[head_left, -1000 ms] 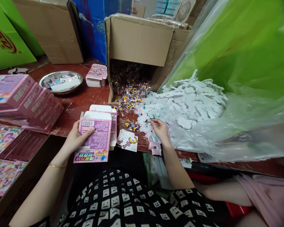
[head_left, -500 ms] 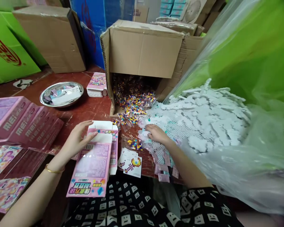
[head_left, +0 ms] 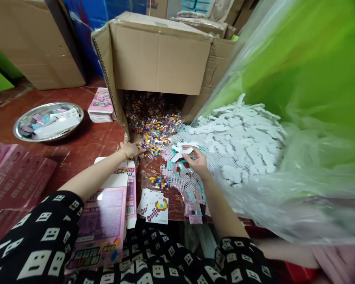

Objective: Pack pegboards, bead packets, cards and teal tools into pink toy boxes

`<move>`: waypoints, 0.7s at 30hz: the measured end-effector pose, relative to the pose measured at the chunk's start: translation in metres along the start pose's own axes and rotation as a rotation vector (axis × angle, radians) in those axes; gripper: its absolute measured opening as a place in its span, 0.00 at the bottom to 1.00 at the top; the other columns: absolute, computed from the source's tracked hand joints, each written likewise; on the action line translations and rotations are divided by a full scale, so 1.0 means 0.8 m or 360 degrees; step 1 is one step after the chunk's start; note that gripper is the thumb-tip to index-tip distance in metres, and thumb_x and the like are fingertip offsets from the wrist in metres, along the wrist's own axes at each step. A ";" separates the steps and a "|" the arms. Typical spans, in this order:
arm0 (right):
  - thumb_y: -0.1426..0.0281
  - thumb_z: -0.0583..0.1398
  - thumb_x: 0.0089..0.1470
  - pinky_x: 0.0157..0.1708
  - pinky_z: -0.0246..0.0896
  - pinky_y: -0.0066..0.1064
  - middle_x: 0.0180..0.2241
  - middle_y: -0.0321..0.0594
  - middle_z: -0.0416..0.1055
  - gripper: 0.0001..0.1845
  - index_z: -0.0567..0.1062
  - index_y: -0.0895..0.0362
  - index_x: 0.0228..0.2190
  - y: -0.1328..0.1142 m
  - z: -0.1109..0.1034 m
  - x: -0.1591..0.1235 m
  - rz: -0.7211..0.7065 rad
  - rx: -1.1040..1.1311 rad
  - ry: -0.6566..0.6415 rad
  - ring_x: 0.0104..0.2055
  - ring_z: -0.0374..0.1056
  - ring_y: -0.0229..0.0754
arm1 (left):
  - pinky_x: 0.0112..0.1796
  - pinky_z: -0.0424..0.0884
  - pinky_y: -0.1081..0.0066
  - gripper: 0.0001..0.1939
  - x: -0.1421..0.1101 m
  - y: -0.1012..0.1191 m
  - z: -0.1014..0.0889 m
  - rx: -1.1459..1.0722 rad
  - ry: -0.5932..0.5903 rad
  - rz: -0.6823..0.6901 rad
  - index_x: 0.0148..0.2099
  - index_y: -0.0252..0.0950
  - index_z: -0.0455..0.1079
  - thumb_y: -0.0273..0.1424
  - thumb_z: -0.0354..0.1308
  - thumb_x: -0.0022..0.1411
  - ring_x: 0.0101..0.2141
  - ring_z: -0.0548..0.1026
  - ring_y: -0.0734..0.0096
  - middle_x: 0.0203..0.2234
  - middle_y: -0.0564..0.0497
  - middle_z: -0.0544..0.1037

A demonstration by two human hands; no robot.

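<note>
My left hand: at bead packets by the carton | my right hand: pinches a white strip | cards on table beside pink boxes | bowl farther left

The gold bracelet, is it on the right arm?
No, the bracelet is around the wrist of the left hand, the one by the bagged beads.

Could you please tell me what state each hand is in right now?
Left hand: at the bagged beads; whether it grips any cannot be told.
Right hand: closed, holding a white piece.
</note>
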State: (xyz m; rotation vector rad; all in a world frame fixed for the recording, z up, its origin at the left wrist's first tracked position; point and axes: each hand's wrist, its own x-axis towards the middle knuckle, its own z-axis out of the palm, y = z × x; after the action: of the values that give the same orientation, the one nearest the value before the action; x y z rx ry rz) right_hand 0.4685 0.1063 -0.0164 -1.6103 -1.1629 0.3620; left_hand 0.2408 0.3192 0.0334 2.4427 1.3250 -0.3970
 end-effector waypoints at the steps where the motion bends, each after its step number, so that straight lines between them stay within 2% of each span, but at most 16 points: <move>1: 0.56 0.65 0.51 0.48 0.70 0.39 0.44 0.45 0.78 0.19 0.74 0.55 0.40 -0.003 -0.003 -0.001 0.0091 0.0159 0.0167 0.45 0.75 0.45 | 0.50 0.68 0.43 0.37 0.003 0.002 0.003 0.0007 -0.0004 -0.0024 0.46 0.24 0.78 0.57 0.55 0.59 0.53 0.74 0.29 0.47 0.20 0.77; 3: 0.52 0.67 0.46 0.41 0.71 0.37 0.35 0.42 0.78 0.22 0.72 0.55 0.34 -0.010 -0.005 -0.003 0.0235 0.0337 0.0387 0.37 0.75 0.43 | 0.47 0.72 0.51 0.30 0.004 0.002 0.002 0.0027 0.0019 -0.0064 0.47 0.25 0.77 0.51 0.56 0.62 0.49 0.77 0.36 0.45 0.24 0.79; 5: 0.50 0.68 0.44 0.37 0.71 0.35 0.29 0.39 0.77 0.23 0.70 0.54 0.30 -0.021 0.002 -0.004 0.0331 0.0452 0.0414 0.31 0.73 0.41 | 0.45 0.72 0.57 0.24 -0.005 0.000 -0.008 0.0045 0.0104 -0.0030 0.48 0.26 0.76 0.42 0.53 0.65 0.48 0.78 0.41 0.45 0.25 0.79; 8: 0.52 0.71 0.39 0.38 0.71 0.36 0.31 0.38 0.77 0.23 0.73 0.54 0.30 -0.053 0.031 -0.004 0.0414 0.0711 0.0158 0.34 0.73 0.41 | 0.46 0.71 0.58 0.20 -0.038 -0.001 -0.029 0.0083 0.0277 0.0098 0.52 0.27 0.72 0.35 0.46 0.69 0.49 0.78 0.44 0.46 0.26 0.78; 11: 0.51 0.71 0.40 0.43 0.72 0.38 0.39 0.39 0.77 0.26 0.76 0.51 0.38 -0.097 0.078 -0.003 0.0391 0.1014 -0.0068 0.41 0.73 0.44 | 0.43 0.71 0.59 0.18 -0.088 -0.003 -0.036 -0.0043 0.0380 0.0461 0.49 0.31 0.69 0.38 0.45 0.70 0.42 0.79 0.49 0.37 0.35 0.79; 13: 0.48 0.69 0.44 0.43 0.72 0.41 0.40 0.40 0.77 0.27 0.75 0.50 0.41 -0.124 0.113 -0.004 0.0378 0.1228 -0.0145 0.41 0.73 0.45 | 0.41 0.72 0.61 0.17 -0.124 -0.007 -0.026 -0.0397 0.0419 0.0709 0.44 0.35 0.68 0.43 0.48 0.69 0.35 0.78 0.55 0.31 0.43 0.77; 14: 0.48 0.68 0.45 0.43 0.72 0.42 0.40 0.40 0.77 0.26 0.74 0.50 0.41 -0.136 0.129 -0.006 0.0369 0.1314 -0.0146 0.41 0.73 0.46 | 0.40 0.72 0.62 0.18 -0.140 -0.009 -0.019 -0.0667 0.0434 0.0765 0.42 0.36 0.67 0.46 0.48 0.69 0.34 0.77 0.58 0.30 0.45 0.76; 17: 0.49 0.66 0.49 0.46 0.72 0.43 0.40 0.40 0.76 0.24 0.71 0.50 0.42 -0.163 0.169 -0.017 0.0297 0.1412 -0.0071 0.42 0.73 0.46 | 0.38 0.74 0.65 0.24 -0.178 -0.013 0.006 -0.1591 0.0431 0.0628 0.46 0.37 0.66 0.53 0.47 0.67 0.36 0.76 0.64 0.38 0.46 0.76; 19: 0.51 0.64 0.53 0.48 0.71 0.42 0.43 0.41 0.76 0.22 0.69 0.50 0.44 -0.171 0.185 -0.023 0.0239 0.1324 -0.0108 0.44 0.73 0.45 | 0.39 0.76 0.66 0.28 -0.194 -0.013 0.017 -0.2045 0.0346 0.0490 0.54 0.38 0.64 0.52 0.59 0.61 0.41 0.76 0.65 0.45 0.46 0.76; 21: 0.54 0.61 0.58 0.51 0.70 0.41 0.48 0.42 0.74 0.21 0.67 0.50 0.48 -0.168 0.188 -0.022 0.0144 0.1119 -0.0167 0.48 0.72 0.44 | 0.41 0.77 0.68 0.34 -0.206 -0.011 0.020 -0.2336 0.0216 0.0375 0.57 0.39 0.65 0.43 0.71 0.51 0.41 0.77 0.66 0.46 0.47 0.77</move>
State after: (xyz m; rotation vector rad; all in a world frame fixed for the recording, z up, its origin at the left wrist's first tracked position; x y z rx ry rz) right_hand 0.2845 0.1721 0.0360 -1.0320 -0.8954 0.8202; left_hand 0.1451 0.1936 0.0826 1.2952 0.7924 0.6263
